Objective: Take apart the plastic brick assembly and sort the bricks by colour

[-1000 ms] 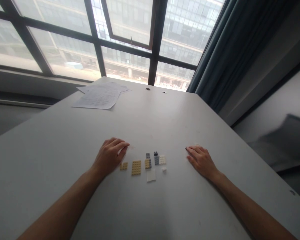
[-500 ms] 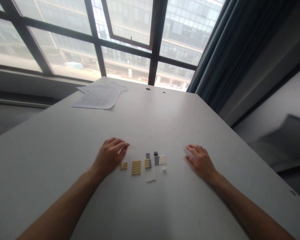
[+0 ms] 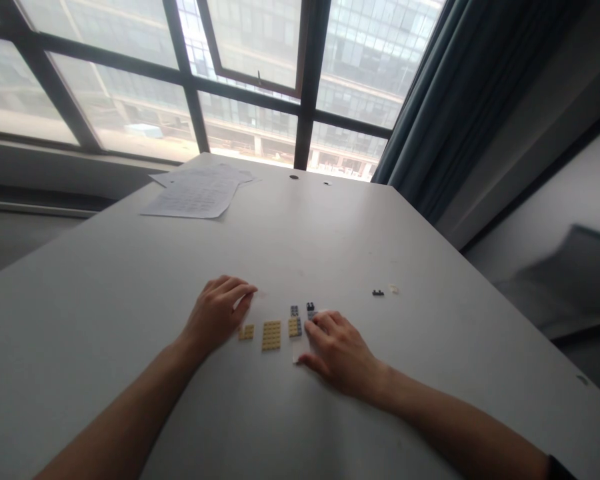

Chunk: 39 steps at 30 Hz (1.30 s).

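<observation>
My left hand [image 3: 220, 308] rests on the white table with its fingers loosely bent and nothing visible in them. Beside its wrist lies a small tan brick plate [image 3: 247, 332], and to the right of that a larger tan plate [image 3: 271, 335]. My right hand [image 3: 341, 348] is over the right side of the group, thumb and fingers apart. It partly covers a smooth white tile [image 3: 299, 349] and a grey plate [image 3: 311, 315], and hides other white pieces. A tan and grey piece [image 3: 295, 327], a small grey plate [image 3: 294, 311] and a black piece [image 3: 310, 306] lie near its fingertips.
Farther right lie a thin black piece [image 3: 378, 293] and a small whitish piece [image 3: 394, 289]. Printed papers [image 3: 190, 199] are at the table's far left. Behind the table [image 3: 300, 233] stand windows [image 3: 253, 127] and a dark curtain [image 3: 440, 107].
My right hand has moved left from the table's right side onto the bricks, uncovering the black and whitish pieces there. My left hand has stayed in place.
</observation>
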Each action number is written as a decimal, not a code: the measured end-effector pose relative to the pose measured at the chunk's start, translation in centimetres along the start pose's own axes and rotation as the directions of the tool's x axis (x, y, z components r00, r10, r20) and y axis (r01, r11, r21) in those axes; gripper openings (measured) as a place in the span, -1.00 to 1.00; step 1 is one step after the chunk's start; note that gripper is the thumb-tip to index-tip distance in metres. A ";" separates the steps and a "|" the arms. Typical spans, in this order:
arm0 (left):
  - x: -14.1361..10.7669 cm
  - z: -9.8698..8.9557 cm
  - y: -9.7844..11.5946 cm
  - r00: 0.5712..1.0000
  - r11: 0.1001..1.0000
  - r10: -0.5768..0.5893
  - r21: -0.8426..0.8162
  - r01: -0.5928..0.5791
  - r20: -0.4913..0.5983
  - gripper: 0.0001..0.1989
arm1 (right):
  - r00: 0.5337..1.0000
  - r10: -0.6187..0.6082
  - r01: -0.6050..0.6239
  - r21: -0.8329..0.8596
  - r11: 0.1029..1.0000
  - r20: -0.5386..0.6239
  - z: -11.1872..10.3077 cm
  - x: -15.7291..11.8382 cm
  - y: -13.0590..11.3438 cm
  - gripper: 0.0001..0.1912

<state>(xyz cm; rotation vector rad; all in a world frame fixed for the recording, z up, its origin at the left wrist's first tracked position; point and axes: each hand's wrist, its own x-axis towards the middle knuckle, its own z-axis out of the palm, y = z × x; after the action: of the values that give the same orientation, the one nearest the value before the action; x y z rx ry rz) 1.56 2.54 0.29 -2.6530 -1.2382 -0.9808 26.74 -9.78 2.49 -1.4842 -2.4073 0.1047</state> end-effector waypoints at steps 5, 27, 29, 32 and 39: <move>0.0 0.1 -0.1 1.000 1.000 0.002 0.002 -0.002 0.009 -0.76 | 1.000 0.007 -0.007 -0.010 1.000 0.022 -0.6 -0.5 1.3 -0.56; -0.2 0.5 -0.8 1.000 1.000 0.026 0.018 -0.026 -0.006 -0.76 | 0.944 0.239 -0.278 -0.156 0.948 -0.228 -2.3 -9.9 15.6 -0.56; -0.1 0.4 -0.8 1.000 1.000 0.025 0.019 -0.025 -0.012 -0.76 | 0.935 0.243 -0.288 -0.149 0.946 -0.259 -2.2 -10.1 15.7 -0.54; -0.1 0.4 -0.6 0.999 0.999 0.034 0.015 -0.034 -0.014 -0.76 | 0.909 0.265 -0.326 -0.152 0.933 -0.322 -2.2 -10.5 16.2 -0.54; -0.1 0.3 -0.5 1.000 1.000 0.022 0.004 -0.022 -0.003 -0.76 | 0.891 0.298 -0.360 -0.134 0.923 -0.343 -2.4 -11.2 17.2 -0.62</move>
<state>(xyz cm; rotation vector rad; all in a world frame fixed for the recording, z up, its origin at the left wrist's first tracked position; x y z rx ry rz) 1.36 2.90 -0.10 -2.6552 -1.2067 -0.9770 46.84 -11.94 -1.57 -1.8317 -1.9375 -0.2843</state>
